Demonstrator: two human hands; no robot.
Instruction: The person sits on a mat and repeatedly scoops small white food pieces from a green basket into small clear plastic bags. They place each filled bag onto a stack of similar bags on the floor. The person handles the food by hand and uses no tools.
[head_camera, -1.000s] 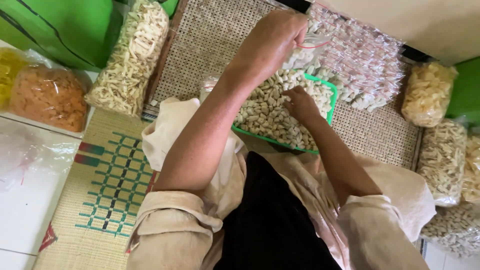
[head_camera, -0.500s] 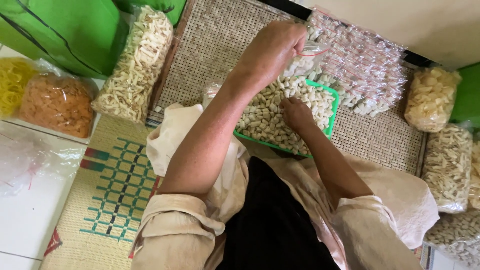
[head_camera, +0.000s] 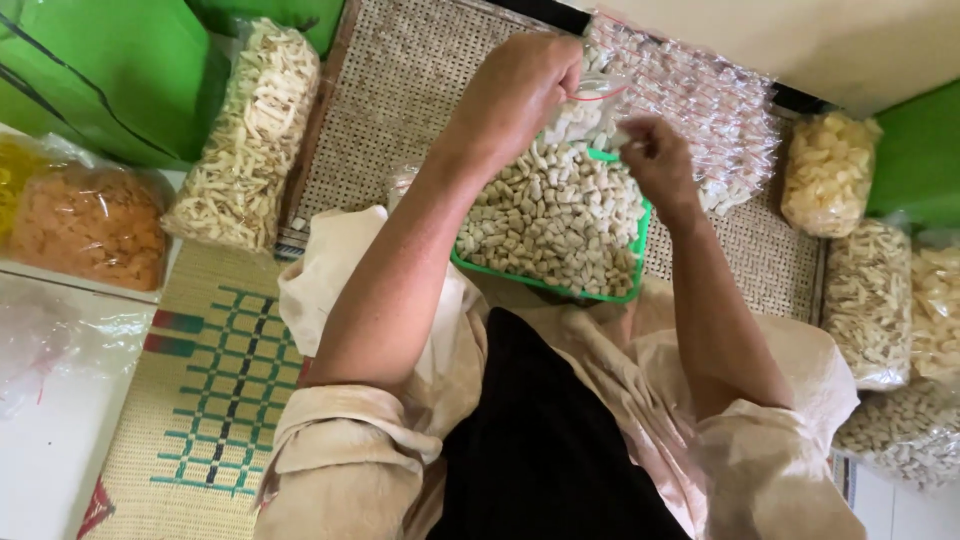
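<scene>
Left hand (head_camera: 525, 90): raised above the far edge of the green tray (head_camera: 640, 255), fingers closed in a pinch on the top edge of a small clear bag (head_camera: 585, 115) partly filled with pale snack pieces. The bag hangs just beside the hand's fingertips, between the two hands.

Right hand (head_camera: 655, 155): close to the bag's right side, fingers drawn together at the bag's edge. Whether they clamp the plastic or hold loose pieces cannot be told. The two hands are near each other but not touching.

Green tray: directly below both hands, resting on a woven mat (head_camera: 400, 90) and filled with a heap of pale, short snack pieces (head_camera: 555, 220).

Beyond the right hand: a pile of small filled clear packets (head_camera: 700, 100).

Left of the left hand: a long clear bag of pale stick-shaped chips (head_camera: 250, 130); further left, a bag of orange chips (head_camera: 90, 225) and a green bag (head_camera: 110, 70).

Right of the right hand: a bag of yellowish chips (head_camera: 825, 170) and further bags of pale chips (head_camera: 870, 300).
</scene>
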